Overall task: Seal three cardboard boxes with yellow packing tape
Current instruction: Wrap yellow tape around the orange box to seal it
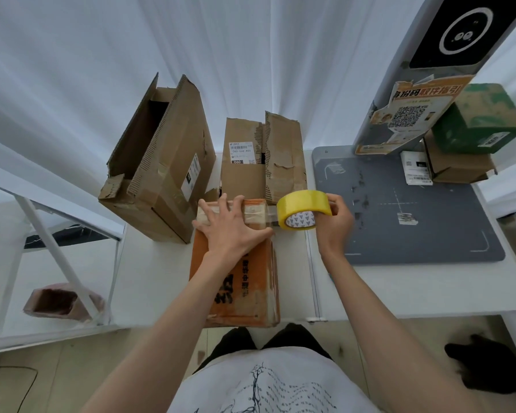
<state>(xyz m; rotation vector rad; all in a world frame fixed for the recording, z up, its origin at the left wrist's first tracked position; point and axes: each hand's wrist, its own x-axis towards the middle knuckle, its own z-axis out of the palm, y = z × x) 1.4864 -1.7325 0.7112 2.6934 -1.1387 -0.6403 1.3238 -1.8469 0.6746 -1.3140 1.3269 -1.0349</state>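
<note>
So this is basically box one of three in progress. The orange box (236, 281) sits right at the near edge of the white table (399, 287), flaps down. The left hand (231, 231) is spread flat with fingers splayed, pressing down on the far end of its top, right where a strip of tape runs across. The right hand (335, 222) is wrapped around the yellow tape roll (303, 211), gripping it just off the box's right edge, and you can see a short clear-looking stretch of tape (271, 218) pulled taut between roll and box. So my read: the strip is laid but not cut or torn off yet.

The other two haven't been touched as far as I can tell. The big brown box (161, 162) at the back left is wide open, flaps sticking up, torn edges. The smaller brown box (262, 162) right behind the orange one also has its flaps up and ragged. No yellow tape on either.

So roughly: one box mostly sealed, pending the tear-off and a smooth-down, and two full boxes left to close and tape.
</note>
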